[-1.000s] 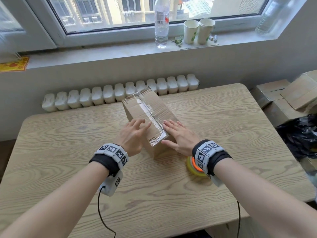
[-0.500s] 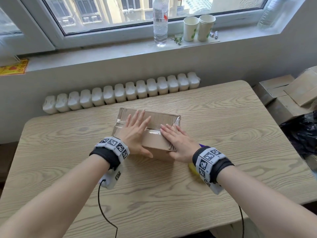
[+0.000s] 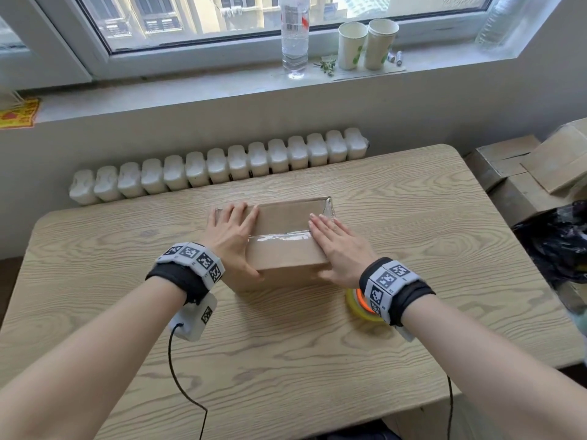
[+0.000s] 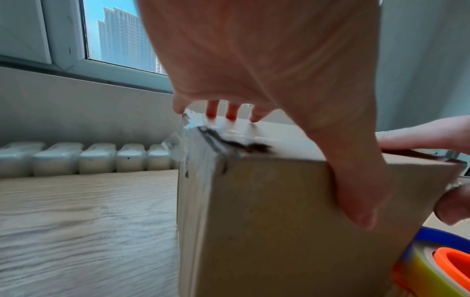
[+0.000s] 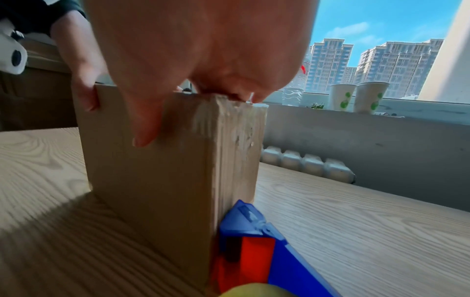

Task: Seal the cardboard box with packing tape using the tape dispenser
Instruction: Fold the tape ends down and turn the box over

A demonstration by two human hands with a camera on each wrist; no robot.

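One cardboard box [image 3: 287, 246] stands on the wooden table [image 3: 413, 223], lying crosswise before the person, with one strip of clear tape [image 3: 279, 238] along the seam of its top face and tape wrinkled over both ends. Two hands rest on it: the left hand [image 3: 233, 239] lies flat over the left end with fingers straight and thumb down the near side, and the right hand [image 3: 336, 249] lies flat over the right end, fingers straight and thumb down the near side. Neither hand grips anything. One tape dispenser [image 3: 359, 304], blue and orange with a yellowish roll, sits on the table just beside the box's near right corner, under the right wrist. On the windowsill [image 3: 190, 87] stand one clear bottle [image 3: 294, 36] and two paper cups [image 3: 367, 44]. Several more boxes [image 3: 527, 173] are stacked right of the table.
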